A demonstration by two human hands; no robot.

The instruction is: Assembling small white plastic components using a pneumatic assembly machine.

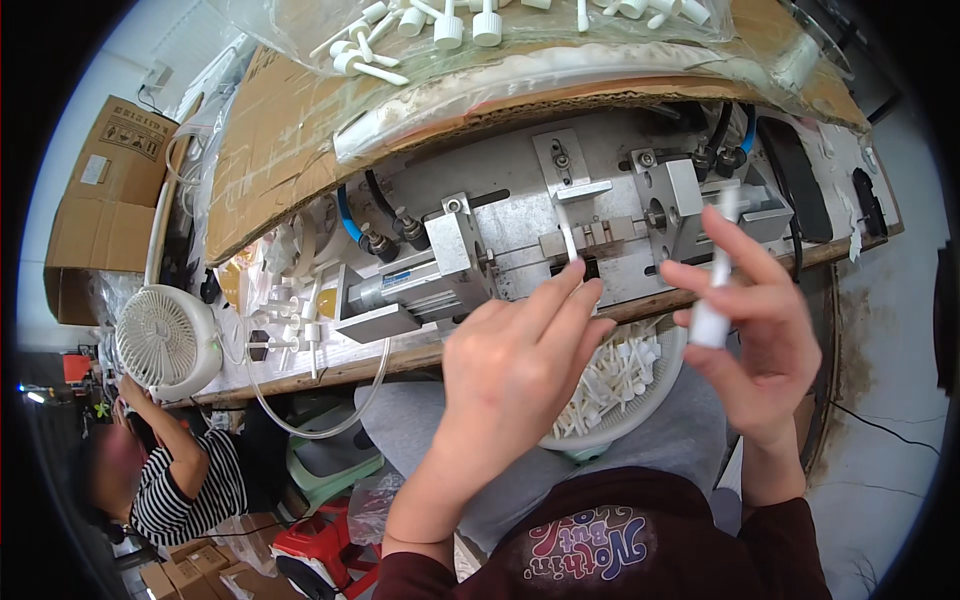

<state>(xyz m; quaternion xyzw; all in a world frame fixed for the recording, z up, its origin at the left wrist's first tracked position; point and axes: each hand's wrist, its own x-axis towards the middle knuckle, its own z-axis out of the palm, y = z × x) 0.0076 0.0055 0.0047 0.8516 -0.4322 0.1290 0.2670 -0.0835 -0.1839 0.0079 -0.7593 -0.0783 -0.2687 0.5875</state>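
My left hand (525,360) reaches over the front of a metal press fixture (595,235), its fingertips closed on the near end of a thin white stick (570,238). The stick's far end points under the small metal plate at the fixture's middle. To the right, my right hand (765,345) is raised and holds a white cap with a stem (712,315) between thumb and fingers. That cap is slightly blurred, its wide end low and its stem pointing up. Below the hands, a white basket (668,388) on my lap holds many white stemmed pieces.
Pneumatic cylinders (400,290) with blue and black hoses flank the fixture. A cardboard sheet (285,130) above bears white caps (448,32) on plastic film. A white fan (165,340) and loose white pieces are at left; a co-worker in a striped shirt (205,490) sits beyond. A dark phone-like object (795,180) lies right.
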